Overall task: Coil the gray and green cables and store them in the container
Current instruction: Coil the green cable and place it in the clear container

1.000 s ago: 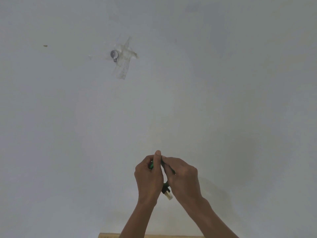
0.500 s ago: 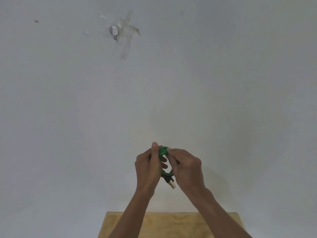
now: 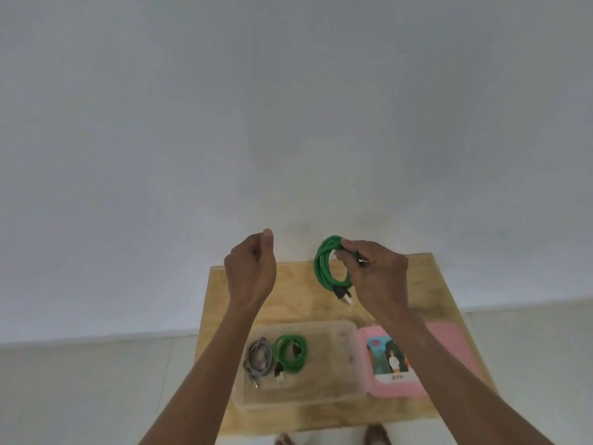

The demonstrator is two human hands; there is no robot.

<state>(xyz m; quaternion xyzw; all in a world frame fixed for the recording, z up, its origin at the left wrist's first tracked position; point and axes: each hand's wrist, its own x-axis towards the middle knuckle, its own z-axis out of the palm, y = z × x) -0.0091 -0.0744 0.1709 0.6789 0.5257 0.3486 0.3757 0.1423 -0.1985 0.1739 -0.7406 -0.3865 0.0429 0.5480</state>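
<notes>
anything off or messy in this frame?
Nothing stands out. The right hand holds a neat green coil above the table; the left hand holds nothing. A gray coil and green coil lie in the clear container.

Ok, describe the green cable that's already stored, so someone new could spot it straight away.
On the wooden table, find the clear container. At its left end lie two coils; the stored green cable is the right one, beside the gray cable, unlike the green coil gripped above by the right hand.
</notes>
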